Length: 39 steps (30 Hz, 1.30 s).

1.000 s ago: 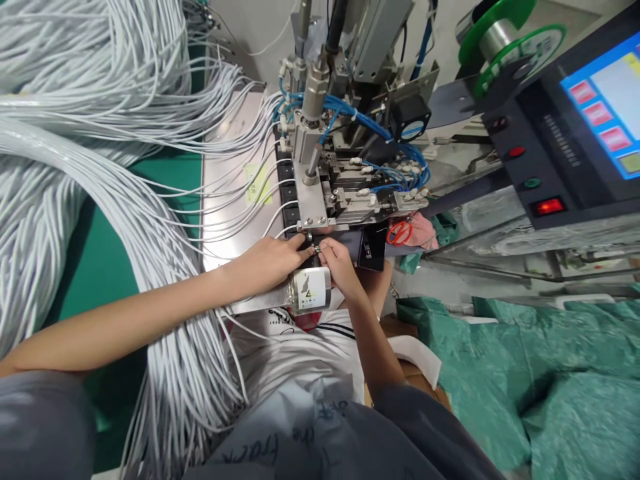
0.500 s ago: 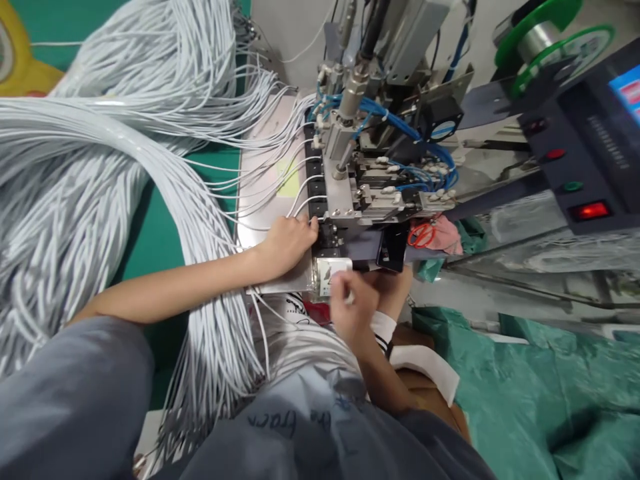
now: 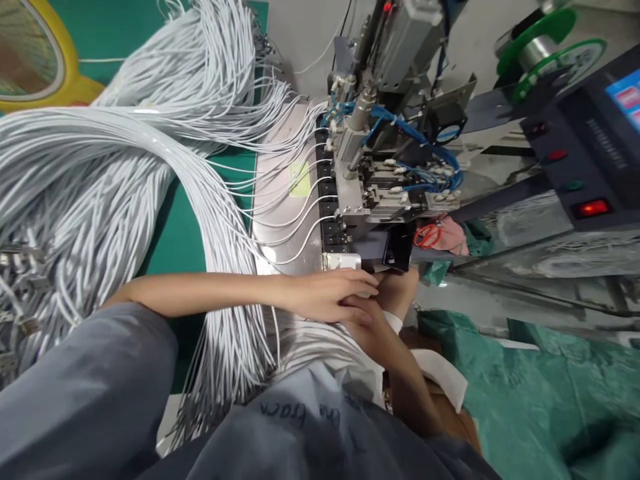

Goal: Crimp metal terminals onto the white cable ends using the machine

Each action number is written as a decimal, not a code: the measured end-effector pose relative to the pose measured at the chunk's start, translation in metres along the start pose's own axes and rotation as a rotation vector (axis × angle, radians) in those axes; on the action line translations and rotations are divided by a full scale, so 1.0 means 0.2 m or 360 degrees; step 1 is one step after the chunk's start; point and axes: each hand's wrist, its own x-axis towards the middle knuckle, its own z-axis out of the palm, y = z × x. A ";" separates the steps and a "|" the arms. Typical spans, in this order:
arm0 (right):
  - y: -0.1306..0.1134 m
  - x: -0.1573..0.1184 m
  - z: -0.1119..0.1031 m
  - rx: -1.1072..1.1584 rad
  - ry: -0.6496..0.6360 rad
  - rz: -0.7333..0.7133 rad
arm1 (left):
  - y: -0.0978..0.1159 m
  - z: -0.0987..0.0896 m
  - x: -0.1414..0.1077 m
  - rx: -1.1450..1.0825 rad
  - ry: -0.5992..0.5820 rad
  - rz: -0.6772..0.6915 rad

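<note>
My left hand [image 3: 330, 295] stretches to the right with its fingers extended, lying across my right hand [image 3: 366, 328]. The right hand's fingers are mostly hidden beneath it, so I cannot make out what they hold, if anything. Just beyond the hands is a small white box-like item [image 3: 345, 261] at the corner of a metal plate [image 3: 280, 250]. White cables [image 3: 295, 230] run over that plate into a row of black slots [image 3: 328, 190] on a machine with cylinders [image 3: 353, 143]. A thick bundle of white cables [image 3: 233, 327] passes under my left forearm, and more cables [image 3: 315, 347] lie on my lap.
A phone [image 3: 399, 247], red-handled scissors [image 3: 427, 235] and a pink cloth [image 3: 453, 237] lie right of the machine. A control box [image 3: 580, 147] and green wire spool [image 3: 557, 30] stand farther right, above green sheeting [image 3: 540, 380]. A yellow-framed round object [image 3: 70, 63] sits at upper left.
My left hand has left the black slots and come down over my right hand. The nearest cable now shows seated in its slot. The view has shifted slightly.
</note>
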 end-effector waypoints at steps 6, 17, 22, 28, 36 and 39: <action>0.08 -0.05 -0.15 0.0740 0.0379 0.0154 | -0.05 0.03 0.03 -0.0698 0.0141 -0.0466; 0.07 0.04 -0.02 0.0980 0.0833 -0.0081 | -0.05 0.00 0.02 -0.0671 0.0404 -0.0303; 0.06 0.05 -0.13 0.0624 0.0598 0.0005 | -0.07 0.00 0.01 -0.0084 0.0436 0.0003; 0.11 0.10 -0.06 0.0853 0.0735 -0.0066 | -0.08 0.00 0.01 0.0085 0.0526 -0.0057; 0.09 0.10 0.01 0.0225 0.1140 -0.0259 | -0.05 -0.06 0.00 0.0808 0.0175 0.0023; 0.06 0.10 -0.05 0.0037 0.0955 -0.0316 | -0.02 -0.10 -0.02 0.1258 0.0009 0.0060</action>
